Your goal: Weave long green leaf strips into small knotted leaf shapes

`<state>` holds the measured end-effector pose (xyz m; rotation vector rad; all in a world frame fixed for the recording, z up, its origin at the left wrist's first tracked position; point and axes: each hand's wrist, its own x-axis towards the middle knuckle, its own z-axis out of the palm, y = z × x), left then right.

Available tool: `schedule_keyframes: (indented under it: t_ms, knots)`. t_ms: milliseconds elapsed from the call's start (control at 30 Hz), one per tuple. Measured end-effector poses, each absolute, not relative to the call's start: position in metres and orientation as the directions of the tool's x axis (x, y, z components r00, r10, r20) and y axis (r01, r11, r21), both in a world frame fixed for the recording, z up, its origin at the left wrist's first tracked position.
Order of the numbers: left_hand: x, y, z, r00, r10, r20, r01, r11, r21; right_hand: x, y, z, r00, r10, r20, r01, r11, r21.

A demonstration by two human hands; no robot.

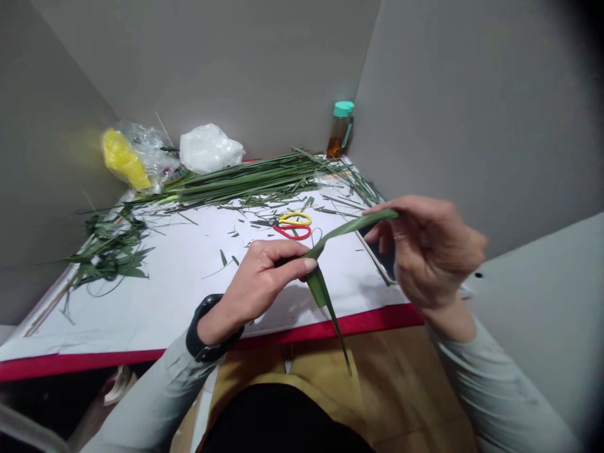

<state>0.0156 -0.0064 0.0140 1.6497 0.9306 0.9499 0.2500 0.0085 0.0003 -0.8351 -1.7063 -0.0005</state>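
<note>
A long green leaf strip (pixel 349 228) is stretched between my two hands above the front of the table. My left hand (pixel 264 277) pinches it at a fold between thumb and fingers, and a pointed tail hangs from there past the table edge. Raised to the right, my right hand (pixel 429 251) grips the strip's other end with closed fingertips. Behind the left hand lie scissors (pixel 293 225) with one yellow and one red handle. A phone-like dark flat object (pixel 381 251) lies partly hidden under my right hand.
A pile of long green leaves (pixel 250 179) spans the back of the white table (pixel 174 302), with cut scraps before it. Folded leaf pieces (pixel 111 248) lie at the left. Plastic bags, one white (pixel 210 149), one yellow (pixel 123 160), and a teal-capped bottle (pixel 340 131) stand along the wall.
</note>
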Motion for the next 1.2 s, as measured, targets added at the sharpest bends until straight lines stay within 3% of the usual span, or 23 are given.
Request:
schedule_keyframes:
  t_ms: [200,267,367,433,500,567,633,700,767,900,1000,1200]
  knots:
    - [0.015,-0.010,0.016,0.397,0.896,0.198,0.142,-0.274,0.951,0.213,-0.026,0.014,-0.282,0.731,0.622,0.462,0.671,-0.579]
    - [0.014,-0.011,0.017,0.412,0.883,0.226,0.133,-0.303,0.944,0.211,-0.032,0.025,-0.329,0.809,0.488,0.412,0.588,-0.696]
    - [0.012,-0.012,0.019,0.436,0.852,0.291,0.149,-0.387,0.910,0.212,-0.034,0.038,-0.447,0.885,0.132,0.237,0.259,-0.936]
    - [0.012,-0.013,0.020,0.456,0.830,0.322,0.182,-0.441,0.879,0.214,-0.031,0.042,-0.537,0.841,-0.067,0.153,0.019,-0.988]
    - [0.011,-0.015,0.022,0.468,0.817,0.337,0.205,-0.471,0.858,0.216,-0.027,0.044,-0.588,0.797,-0.137,0.124,-0.079,-0.989]
    - [0.011,-0.017,0.024,0.467,0.817,0.338,0.207,-0.473,0.856,0.217,-0.024,0.044,-0.591,0.801,-0.096,0.148,-0.010,-0.989]
    - [0.010,-0.018,0.026,0.459,0.824,0.332,0.203,-0.461,0.864,0.219,-0.022,0.042,-0.546,0.837,0.032,0.243,0.195,-0.950]
    - [0.010,-0.019,0.026,0.446,0.841,0.308,0.210,-0.433,0.877,0.221,-0.023,0.039,-0.470,0.854,0.226,0.395,0.432,-0.811]
    - [0.010,-0.018,0.025,0.426,0.860,0.282,0.206,-0.396,0.895,0.224,-0.025,0.034,-0.420,0.819,0.391,0.526,0.571,-0.630]
    - [0.012,-0.017,0.021,0.407,0.876,0.259,0.164,-0.349,0.923,0.225,-0.031,0.022,-0.355,0.695,0.626,0.612,0.678,-0.406]
    - [0.016,-0.017,0.019,0.411,0.877,0.248,0.142,-0.330,0.933,0.219,-0.035,0.016,-0.369,0.599,0.711,0.627,0.725,-0.285]
    - [0.022,-0.019,0.017,0.386,0.876,0.290,0.149,-0.369,0.917,0.202,-0.039,0.011,-0.374,0.566,0.734,0.629,0.737,-0.248]
